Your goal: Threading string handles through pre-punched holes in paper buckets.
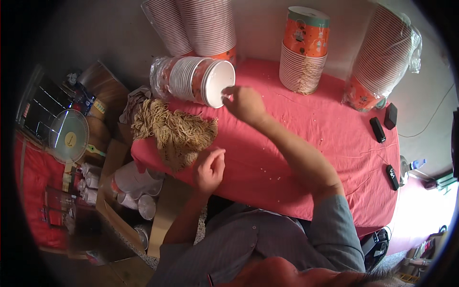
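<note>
Fingers of the right hand [245, 103] pinch the rim of the front cup in a sleeve of paper cups [193, 80] lying on its side at about eleven o'clock on the red tablecloth [306, 143]. Just toward seven o'clock from that sleeve lies a heap of tan strings [174, 134], and the left hand [209, 170] rests at its near edge, fingers curled and touching the strands. An upright stack of orange cups [304, 50] stands at one o'clock.
</note>
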A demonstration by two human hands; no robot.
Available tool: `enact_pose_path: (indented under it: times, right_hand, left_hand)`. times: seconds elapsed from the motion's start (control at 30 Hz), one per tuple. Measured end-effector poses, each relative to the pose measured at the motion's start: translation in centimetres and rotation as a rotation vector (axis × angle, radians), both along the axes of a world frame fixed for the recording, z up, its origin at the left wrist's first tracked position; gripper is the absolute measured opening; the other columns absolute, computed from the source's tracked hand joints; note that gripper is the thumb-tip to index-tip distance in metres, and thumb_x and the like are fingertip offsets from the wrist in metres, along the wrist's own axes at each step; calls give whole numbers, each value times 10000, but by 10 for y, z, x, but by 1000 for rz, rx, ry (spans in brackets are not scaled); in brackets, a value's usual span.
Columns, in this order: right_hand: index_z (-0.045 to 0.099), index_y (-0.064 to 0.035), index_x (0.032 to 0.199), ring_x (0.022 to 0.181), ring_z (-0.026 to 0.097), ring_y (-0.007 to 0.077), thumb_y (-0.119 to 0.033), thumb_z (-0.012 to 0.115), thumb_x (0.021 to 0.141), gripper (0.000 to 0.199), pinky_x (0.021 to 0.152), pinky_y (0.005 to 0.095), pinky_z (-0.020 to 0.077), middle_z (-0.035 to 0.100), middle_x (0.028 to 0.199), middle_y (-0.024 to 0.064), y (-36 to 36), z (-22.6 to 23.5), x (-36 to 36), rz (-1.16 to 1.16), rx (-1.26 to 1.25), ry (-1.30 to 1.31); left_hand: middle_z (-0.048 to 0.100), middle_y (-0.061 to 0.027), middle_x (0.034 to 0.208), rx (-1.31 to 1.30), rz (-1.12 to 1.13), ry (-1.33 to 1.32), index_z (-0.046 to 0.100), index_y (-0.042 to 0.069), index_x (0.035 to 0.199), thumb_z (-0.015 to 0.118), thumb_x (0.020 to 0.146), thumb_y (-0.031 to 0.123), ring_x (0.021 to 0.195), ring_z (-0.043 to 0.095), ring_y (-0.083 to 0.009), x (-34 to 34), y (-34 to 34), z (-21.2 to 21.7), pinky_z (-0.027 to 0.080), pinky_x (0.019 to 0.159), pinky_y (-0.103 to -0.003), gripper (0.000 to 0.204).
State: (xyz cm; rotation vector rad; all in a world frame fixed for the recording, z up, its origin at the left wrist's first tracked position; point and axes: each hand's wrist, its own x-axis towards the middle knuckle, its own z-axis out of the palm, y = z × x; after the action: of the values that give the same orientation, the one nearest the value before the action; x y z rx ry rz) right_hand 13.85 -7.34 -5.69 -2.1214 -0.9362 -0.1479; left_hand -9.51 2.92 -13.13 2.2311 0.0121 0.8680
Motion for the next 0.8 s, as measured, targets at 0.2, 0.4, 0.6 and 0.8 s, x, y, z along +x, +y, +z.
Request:
enact_pose_path:
  times: [0.2, 0.4, 0.6, 0.8]
  right_hand:
    - [853, -169, 1164, 995, 787, 397, -370, 708, 980, 309, 907, 520, 628, 811, 1070, 205, 40, -27, 7, 11, 14, 71]
    - [874, -172, 1104, 936, 795, 403, -453, 686, 957, 369, 888, 511, 636, 813, 989, 207, 50, -18, -6, 40, 23, 92]
    - [861, -131, 1031, 918, 787, 429, -410, 669, 947, 349, 867, 523, 639, 802, 952, 219, 60, -15, -8, 30, 26, 123]
    - [828, -80, 969, 902, 780, 447, -373, 638, 977, 349, 830, 553, 633, 791, 945, 236, 67, -17, -12, -62, 8, 70]
  left_hand:
    - [721, -182, 1332, 277, 190, -207, 723, 17, 1281, 668, 1058, 89, 1244, 689, -381, 96, 62, 57, 538, 1077, -447, 241]
    - [746, -180, 1305, 66, 148, -158, 721, 51, 1315, 671, 1060, 116, 1246, 714, -365, 147, 91, 54, 552, 1056, -418, 268]
    - [752, -156, 1179, 34, 104, -218, 736, 11, 1204, 700, 1033, 81, 1105, 725, -350, 158, 96, 62, 569, 981, -426, 188]
    - [756, -157, 1134, -24, 109, -100, 735, 33, 1180, 733, 1012, 103, 1058, 740, -323, 161, 94, 65, 582, 923, -410, 182]
